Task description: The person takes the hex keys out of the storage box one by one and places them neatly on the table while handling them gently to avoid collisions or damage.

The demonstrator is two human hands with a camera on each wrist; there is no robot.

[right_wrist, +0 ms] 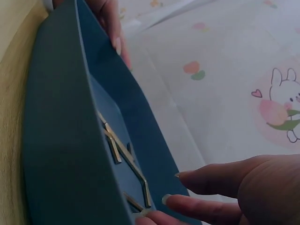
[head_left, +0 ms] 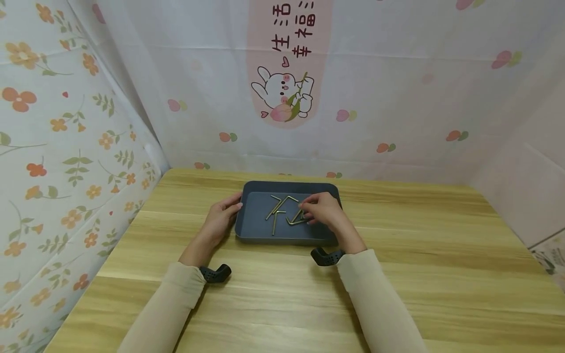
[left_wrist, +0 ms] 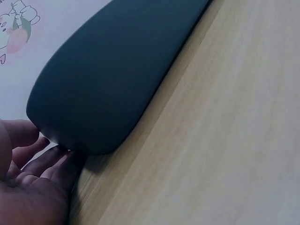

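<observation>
A dark blue-grey rectangular tray (head_left: 287,240) sits on the table with several brass-coloured hex keys (head_left: 274,223) scattered inside it. My left hand (head_left: 218,220) holds the tray's left end, thumb at the rim and the other fingers against the outer wall. In the left wrist view those fingers (left_wrist: 49,164) reach around the lower edge of the tray wall. Over the right part of the tray is my right hand (head_left: 324,210), its fingertips bent down close to the hex keys. Seen from the right wrist, its thumb and fingers (right_wrist: 206,180) are spread, with nothing visible between them.
The wood-grain table (head_left: 265,299) extends out on both sides of the tray. Behind it hangs a pale printed curtain (head_left: 397,98) with a rabbit picture, and a floral curtain (head_left: 79,162) lines the left side. Dark wrist-worn devices (head_left: 326,256) sit at both cuffs.
</observation>
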